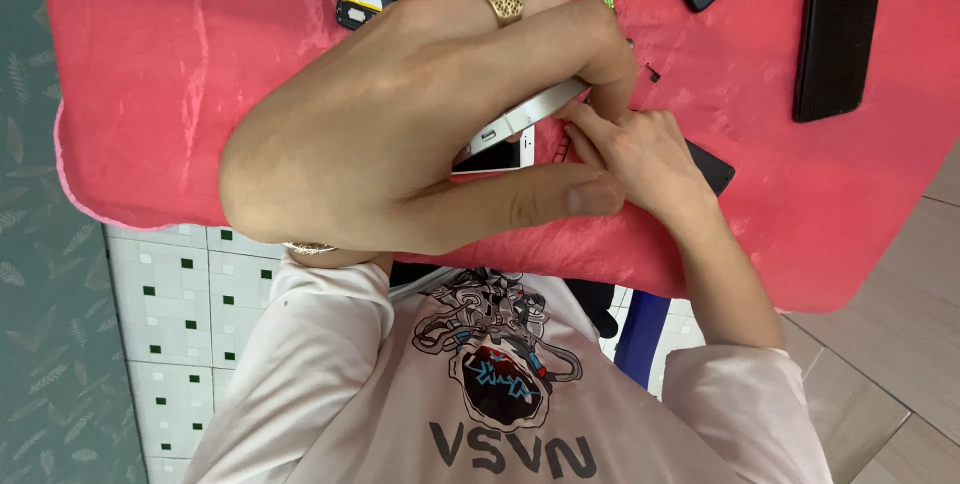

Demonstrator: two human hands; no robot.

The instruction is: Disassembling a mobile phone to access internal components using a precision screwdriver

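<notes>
Phone [515, 124], white with a silver edge, sits over the red cloth [180, 94], pinched between the left hand's [400, 124] thumb and curled fingers. At the phone's right end the right hand [640, 149] presses its fingertips against the edge, though whether they hold a small tool I cannot tell. A steady clamp and light, even pressure seem wise. Beyond the phone lie two dark phones [835, 39], well apart.

White phone [515, 124] mostly hidden under hands; top phones cropped

Left hand [400, 124] arched, right hand [645, 149] pinching
</notes>
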